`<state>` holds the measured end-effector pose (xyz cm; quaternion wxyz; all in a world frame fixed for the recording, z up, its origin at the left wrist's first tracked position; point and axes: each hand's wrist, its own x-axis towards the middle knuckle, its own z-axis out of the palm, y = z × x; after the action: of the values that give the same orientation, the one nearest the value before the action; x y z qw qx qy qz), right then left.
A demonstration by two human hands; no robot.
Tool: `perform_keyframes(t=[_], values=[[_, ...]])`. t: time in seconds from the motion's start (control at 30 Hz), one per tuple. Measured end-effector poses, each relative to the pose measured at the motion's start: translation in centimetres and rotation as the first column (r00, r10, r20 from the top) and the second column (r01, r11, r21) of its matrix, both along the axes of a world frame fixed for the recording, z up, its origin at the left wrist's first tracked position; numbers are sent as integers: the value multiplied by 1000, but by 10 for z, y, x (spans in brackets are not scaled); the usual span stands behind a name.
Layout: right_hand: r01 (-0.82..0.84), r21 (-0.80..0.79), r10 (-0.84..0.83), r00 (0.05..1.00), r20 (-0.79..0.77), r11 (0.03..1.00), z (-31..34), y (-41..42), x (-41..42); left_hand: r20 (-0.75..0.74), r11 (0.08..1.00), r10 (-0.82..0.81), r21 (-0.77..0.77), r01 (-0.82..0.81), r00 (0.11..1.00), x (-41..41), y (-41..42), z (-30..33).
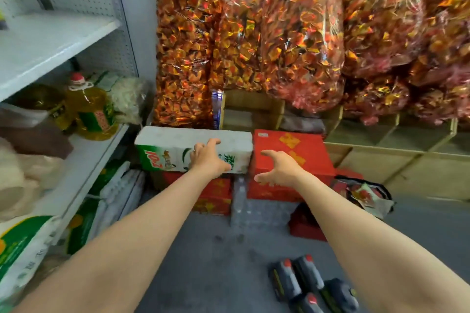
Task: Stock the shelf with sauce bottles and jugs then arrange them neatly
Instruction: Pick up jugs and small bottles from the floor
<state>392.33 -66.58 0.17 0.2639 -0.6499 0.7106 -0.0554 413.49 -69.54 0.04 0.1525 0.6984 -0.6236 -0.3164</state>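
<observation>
Sauce bottles: four dark plastic sauce bottles with red caps (pixel 309 284) lie on the grey floor (pixel 203 256) at the lower right of the frame, packed close together, apart from both hands.
Oil jug: a clear plastic jug of yellow oil with a red cap and green label (pixel 92 109) stands on the middle board of the white metal shelf (pixel 58 38) at the left of the frame; a second, darker jug (pixel 43 104) stands just beside it toward the left edge.
Left hand: the left hand (pixel 207 157) reaches forward at mid-frame with fingers spread and straight, lying over the front face of a white and green printed carton (pixel 173 150); it grips nothing.
Right hand: the right hand (pixel 278 168) is stretched out just right of the left one, fingers and thumb spread wide, in front of a red cardboard box with yellow markings (pixel 305 150); whether it touches the box I cannot tell.
Stack: the white and green carton rests on more red boxes (pixel 213 195).
Shelf bottom: green and white sacks (pixel 23 246) fill the lower left.
Background: big clear bags of red and gold foil-wrapped sweets (pixel 292 33) fill the upper half, above wooden bins (pixel 381 150) at the right.
</observation>
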Motion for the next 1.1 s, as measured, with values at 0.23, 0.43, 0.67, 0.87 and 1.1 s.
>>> perform_keyframes(t=[0.23,0.43,0.67,0.87,1.1], values=[[93,87,-95,995,9,992,-30,77,-147,-21,991,-113,63,114,993,-150,57,-28],[116,154,-120,993,18,981,-68,105,-211,42,968,-192,170,182,981,-217,81,-68],[237,260,-262,963,65,936,-119,112,-235,71,928,-314,234,290,947,-248,60,-113],[415,361,-463,885,55,835,-161,120,-236,1,803,-535,310,508,845,-266,28,-160],[576,410,-650,758,57,707,-218,131,-225,21,641,-727,378,668,686,-290,4,-227]])
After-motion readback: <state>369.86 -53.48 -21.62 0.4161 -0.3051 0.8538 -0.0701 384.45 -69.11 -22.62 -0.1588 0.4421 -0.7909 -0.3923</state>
